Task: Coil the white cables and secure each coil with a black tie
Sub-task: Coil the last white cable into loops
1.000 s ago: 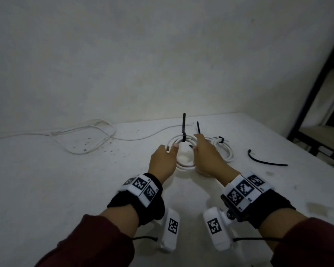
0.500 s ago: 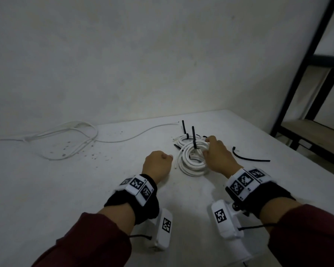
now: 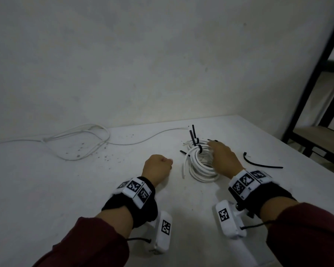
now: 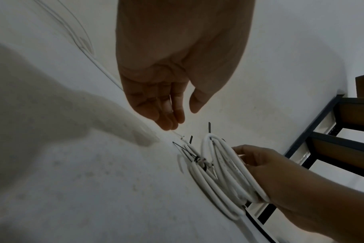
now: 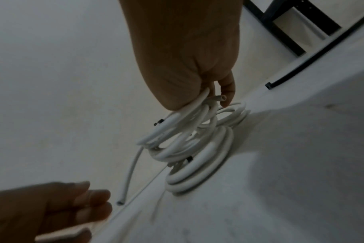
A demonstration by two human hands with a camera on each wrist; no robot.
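Note:
A coil of white cable (image 3: 199, 166) lies tilted on the table, bound by a black tie (image 3: 196, 143) whose tail sticks up. My right hand (image 3: 222, 157) grips this coil (image 5: 183, 121) at its right side, fingers curled round the strands. It leans on a second tied coil (image 5: 204, 164) lying flat under it. My left hand (image 3: 156, 166) hovers just left of the coils with fingers loosely curled and holds nothing (image 4: 172, 98). A loose black tie (image 3: 262, 164) lies on the table right of my right hand.
A long uncoiled white cable (image 3: 81, 139) sprawls across the back left of the white table (image 3: 66, 189), its end reaching toward the coils. A black metal shelf rack (image 3: 316, 93) stands past the table's right edge. A wall runs behind the table.
My left hand let go of the coil and drew back to the left. My right hand kept the coil and shifted it rightward onto the other coil.

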